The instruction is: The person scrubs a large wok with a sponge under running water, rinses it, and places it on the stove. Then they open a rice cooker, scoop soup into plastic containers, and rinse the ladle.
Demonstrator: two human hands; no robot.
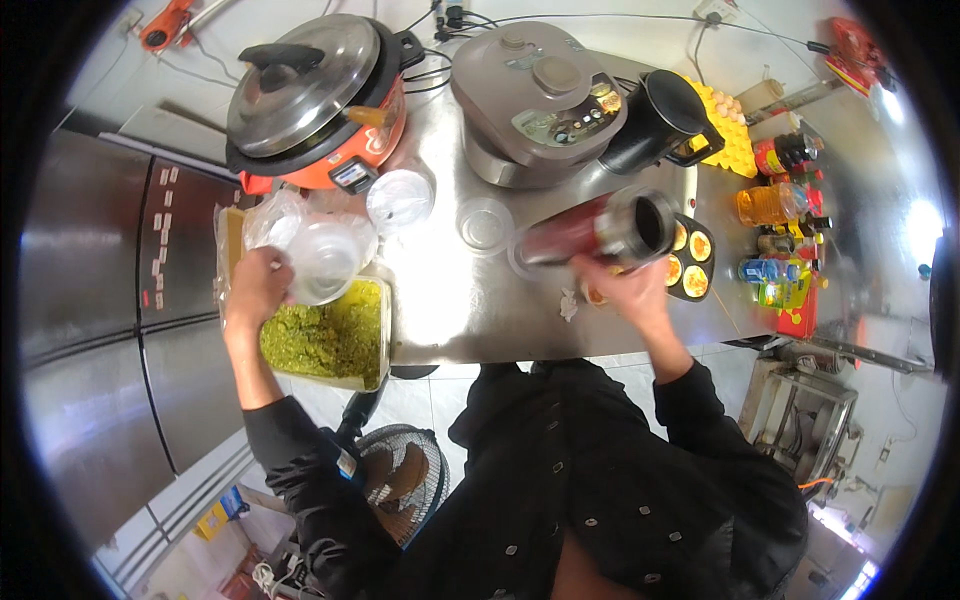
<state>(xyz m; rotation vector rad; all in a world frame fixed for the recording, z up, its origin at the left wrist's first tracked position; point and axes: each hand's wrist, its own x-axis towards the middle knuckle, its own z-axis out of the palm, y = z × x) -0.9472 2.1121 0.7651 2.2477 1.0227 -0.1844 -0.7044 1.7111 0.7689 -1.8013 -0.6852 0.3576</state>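
My left hand (259, 289) grips the rim of a clear plastic bowl (326, 255). The bowl hangs over the back part of a rectangular container (385, 322) heaped with green chopped food (319, 337). My right hand (634, 292) is against the near side of a dark red flask (562, 229) with a steel rim; its open mouth faces the camera. Blur covers both the flask and this hand, and some fingers are hidden. Clear round plastic pieces (485, 227) lie left of the flask. Another clear plastic container (400, 201) stands behind them.
At the back stand an orange lidded cooker (315, 97), a grey electric cooker (536, 97) and a black jug (660, 112). Right of the flask lies a pan of round cooked portions (697, 259). Bottles (772, 204) and a yellow egg tray (720, 127) line the right side.
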